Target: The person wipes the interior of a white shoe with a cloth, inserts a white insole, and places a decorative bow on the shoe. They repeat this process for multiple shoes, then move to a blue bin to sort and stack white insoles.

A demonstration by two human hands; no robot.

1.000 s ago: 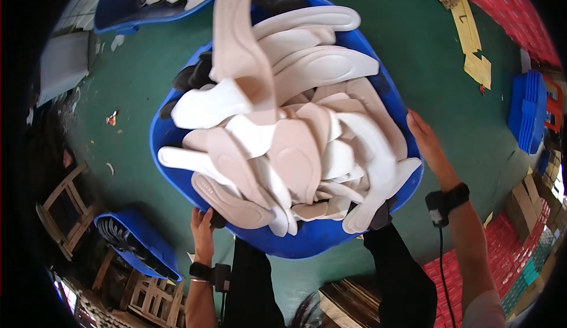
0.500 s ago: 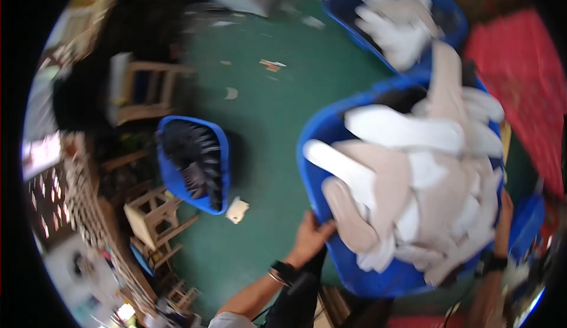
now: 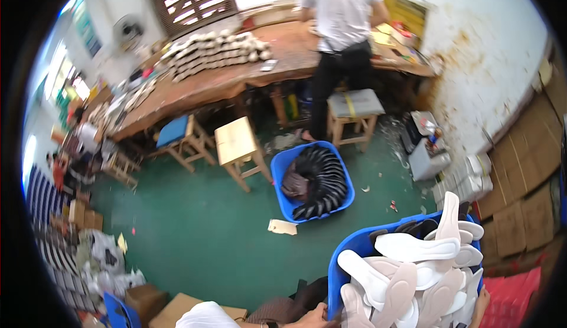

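Note:
A big blue plastic basket [image 3: 334, 275] at the lower right is heaped with white and beige shoe insoles [image 3: 401, 289], some black pieces showing along its far side. My left hand [image 3: 314, 317] is closed at the basket's left side, its fingers partly cut off by the lower edge of the picture. On the opposite side my right hand [image 3: 482, 305] grips the basket, mostly hidden behind its wall. Ahead on the green floor stands a smaller blue basket [image 3: 281, 192] with a curved row of black insole-like pieces [image 3: 325, 177] and a dark brown bundle.
A person [image 3: 342, 27] stands at a long workbench [image 3: 207, 95] stacked with pale pieces. Wooden stools [image 3: 236, 142] line its front. Cardboard [image 3: 522, 168] and a red sheet [image 3: 512, 295] lie right. Boxes [image 3: 177, 313] and bags [image 3: 109, 254] sit at lower left.
My view has swung up and leftward, bringing the workbench and a person into sight. The full basket sits lower in the picture, with both my hands still at its sides.

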